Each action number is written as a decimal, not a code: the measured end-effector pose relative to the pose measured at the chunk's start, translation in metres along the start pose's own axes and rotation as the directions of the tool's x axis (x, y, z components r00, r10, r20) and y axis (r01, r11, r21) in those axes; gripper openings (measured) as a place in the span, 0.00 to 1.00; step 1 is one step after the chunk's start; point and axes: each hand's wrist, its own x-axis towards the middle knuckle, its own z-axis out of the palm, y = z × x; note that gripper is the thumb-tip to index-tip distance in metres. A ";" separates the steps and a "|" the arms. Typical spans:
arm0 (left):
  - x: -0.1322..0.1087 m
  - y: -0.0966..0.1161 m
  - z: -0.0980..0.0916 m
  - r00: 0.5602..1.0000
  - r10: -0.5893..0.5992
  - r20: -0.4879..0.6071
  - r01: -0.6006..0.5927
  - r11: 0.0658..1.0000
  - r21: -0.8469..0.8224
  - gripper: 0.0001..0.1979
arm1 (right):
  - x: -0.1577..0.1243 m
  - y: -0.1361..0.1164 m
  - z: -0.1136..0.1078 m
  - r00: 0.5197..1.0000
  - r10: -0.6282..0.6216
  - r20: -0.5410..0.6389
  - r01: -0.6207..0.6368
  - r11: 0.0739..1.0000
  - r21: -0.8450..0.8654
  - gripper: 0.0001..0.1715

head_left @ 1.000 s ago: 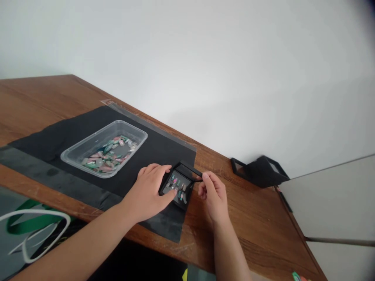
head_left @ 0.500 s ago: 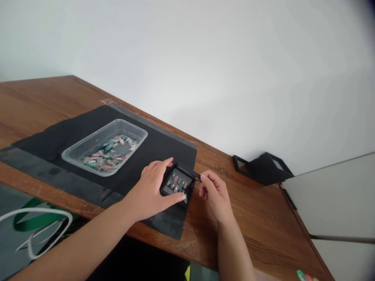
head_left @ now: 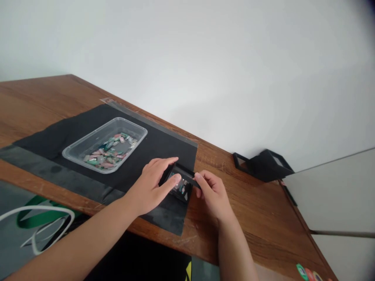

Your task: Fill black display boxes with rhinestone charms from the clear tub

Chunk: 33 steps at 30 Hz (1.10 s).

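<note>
Near the right end of the black mat (head_left: pixel 164 140), the small black case (head_left: pixel 179 198) lay flat on the table (head_left: pixel 249 210) side of the mat, and the lid (head_left: pixel 187 176) slanted low over its far part. Half a second earlier that lid had shown as a thin edge beyond the case; now it had tipped in toward the person and showed as a broader bar, so fewer of the coloured pieces (head_left: pixel 183 189) inside could be seen. The right hand (head_left: pixel 213 191) pinched the lid's near corner, thumb and forefinger closed on it with the other fingers curled. The left hand (head_left: pixel 150 183) was spread wide, with the forefinger stretched along the far side of the case and the thumb reaching across it; the thumb had moved up from the lower part toward the lid. Whether it pressed on anything could not be told. For the work in hand, the lower lid seemed to leave less room for that thumb, and the case did not look fully covered yet. Well to the left, the clear tub (head_left: pixel 83 142) of similar pieces stayed put.
</note>
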 end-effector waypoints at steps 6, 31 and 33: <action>0.002 -0.001 0.002 0.999 -0.038 -0.015 0.039 0.997 0.065 0.23 | -0.001 -0.001 0.001 0.998 -0.007 0.062 0.010 0.999 -0.037 0.21; 0.002 -0.006 0.005 0.999 -0.010 -0.048 0.016 0.991 0.131 0.17 | -0.002 0.005 0.004 0.982 0.080 0.168 -0.047 0.980 -0.192 0.18; 0.003 -0.006 0.006 0.999 -0.015 -0.045 0.021 0.989 0.144 0.17 | -0.002 0.005 0.004 0.982 0.080 0.172 -0.045 0.980 -0.195 0.18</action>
